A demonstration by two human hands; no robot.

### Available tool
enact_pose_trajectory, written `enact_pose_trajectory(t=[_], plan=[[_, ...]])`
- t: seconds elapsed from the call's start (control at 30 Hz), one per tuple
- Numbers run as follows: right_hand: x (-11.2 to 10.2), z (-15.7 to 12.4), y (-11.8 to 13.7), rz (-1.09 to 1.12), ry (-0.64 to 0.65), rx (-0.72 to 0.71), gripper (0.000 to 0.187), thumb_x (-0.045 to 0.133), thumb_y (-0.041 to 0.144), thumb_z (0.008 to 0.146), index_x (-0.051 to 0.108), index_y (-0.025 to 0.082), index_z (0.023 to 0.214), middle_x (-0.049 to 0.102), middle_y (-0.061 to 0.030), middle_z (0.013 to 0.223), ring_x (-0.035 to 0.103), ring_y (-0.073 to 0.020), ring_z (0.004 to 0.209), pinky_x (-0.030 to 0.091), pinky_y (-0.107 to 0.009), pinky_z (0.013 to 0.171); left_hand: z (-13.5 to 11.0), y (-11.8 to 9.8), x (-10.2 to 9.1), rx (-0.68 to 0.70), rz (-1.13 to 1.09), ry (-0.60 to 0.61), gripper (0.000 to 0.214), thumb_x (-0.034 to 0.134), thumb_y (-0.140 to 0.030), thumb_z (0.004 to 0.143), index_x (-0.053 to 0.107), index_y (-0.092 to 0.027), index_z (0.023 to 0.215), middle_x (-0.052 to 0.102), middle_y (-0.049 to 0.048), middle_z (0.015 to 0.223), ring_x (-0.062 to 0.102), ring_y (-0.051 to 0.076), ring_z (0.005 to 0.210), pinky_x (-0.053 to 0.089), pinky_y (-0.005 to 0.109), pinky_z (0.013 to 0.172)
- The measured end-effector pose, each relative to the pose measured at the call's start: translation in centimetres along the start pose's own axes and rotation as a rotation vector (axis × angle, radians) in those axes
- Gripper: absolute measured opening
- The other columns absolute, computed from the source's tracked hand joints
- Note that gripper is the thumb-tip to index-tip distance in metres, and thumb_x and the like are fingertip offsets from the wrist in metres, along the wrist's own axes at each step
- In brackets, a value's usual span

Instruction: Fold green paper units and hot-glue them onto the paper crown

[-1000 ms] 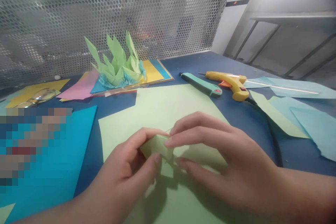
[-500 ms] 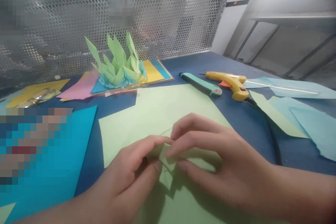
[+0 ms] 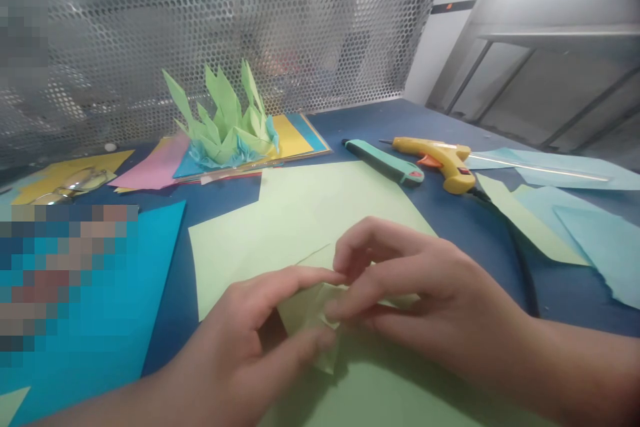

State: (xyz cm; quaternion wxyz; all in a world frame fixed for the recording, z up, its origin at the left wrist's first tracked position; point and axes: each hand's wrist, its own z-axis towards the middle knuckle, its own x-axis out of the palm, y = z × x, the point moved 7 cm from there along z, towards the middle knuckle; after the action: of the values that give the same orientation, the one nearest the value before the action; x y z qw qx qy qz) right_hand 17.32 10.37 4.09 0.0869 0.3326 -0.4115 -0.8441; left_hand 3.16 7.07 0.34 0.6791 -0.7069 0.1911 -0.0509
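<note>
1. A small folded piece of light green paper (image 3: 313, 310) is pinched between the two hands, directly between their fingertips, low over the near middle of the bench (image 3: 450, 213).
2. The left hand (image 3: 250, 340) is closed on the piece from its left side, thumb below and forefinger lying along its top edge.
3. The right hand (image 3: 425, 293) is closed on the piece from its right side, fingers curled, fingertips touching the fold near the left forefinger.
4. The long axis of the piece is seen to run roughly left to right, between the hands; neither hand is clearly nearer, since both touch it.
5. A large light green sheet (image 3: 300, 213) lies flat beneath the hands.
6. Toward the far right of the bench, well apart from the hands, a yellow glue gun (image 3: 440, 157) and a teal utility knife (image 3: 383, 161) lie side by side.
7. Toward the far edge a green folded paper model (image 3: 225, 127) stands on a stack of coloured sheets (image 3: 295, 133).
8. A blue sheet (image 3: 150, 267) lies toward the left edge.
</note>
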Motion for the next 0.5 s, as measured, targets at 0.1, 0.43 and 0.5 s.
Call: enact_pose_trajectory(t=[0.1, 0.43, 0.5], plan=[[-0.14, 0.16, -0.15, -0.014, -0.048, 0.044, 0.014, 0.084, 0.005, 0.077, 0.083, 0.019, 0.075, 0.065, 0.0006, 0.083, 0.068, -0.0051, 0.072, 0.053, -0.008, 0.068, -0.03, -0.09, -0.01, 0.025, 0.047, 0.007, 0.031, 0.070, -0.030, 0.093, 0.075, -0.045, 0.120, 0.080, -0.0108, 0.108, 0.073, 0.013, 0.094, 0.055, 0.014, 0.081], [-0.03, -0.11, -0.76, 0.137, -0.089, 0.206, 0.013, 0.085, 0.011, 0.075, 0.076, 0.018, 0.068, 0.070, 0.0021, 0.077, 0.068, -0.0053, 0.065, 0.054, -0.009, 0.063, -0.14, -0.33, -0.11, 0.069, 0.124, 0.069, 0.023, 0.059, -0.029, 0.100, 0.075, -0.037, 0.114, 0.081, -0.0078, 0.105, 0.073, 0.012, 0.088, 0.055, 0.015, 0.080], [0.07, -0.13, -0.81, 0.163, -0.091, 0.212, 0.015, 0.084, 0.011, 0.075, 0.073, 0.018, 0.067, 0.071, 0.0020, 0.077, 0.068, -0.0054, 0.065, 0.054, -0.009, 0.063, -0.42, 0.15, -0.13, -0.028, 0.039, 0.027, 0.016, 0.062, -0.034, 0.098, 0.075, -0.034, 0.108, 0.080, -0.0060, 0.097, 0.072, 0.013, 0.084, 0.055, 0.015, 0.073]])
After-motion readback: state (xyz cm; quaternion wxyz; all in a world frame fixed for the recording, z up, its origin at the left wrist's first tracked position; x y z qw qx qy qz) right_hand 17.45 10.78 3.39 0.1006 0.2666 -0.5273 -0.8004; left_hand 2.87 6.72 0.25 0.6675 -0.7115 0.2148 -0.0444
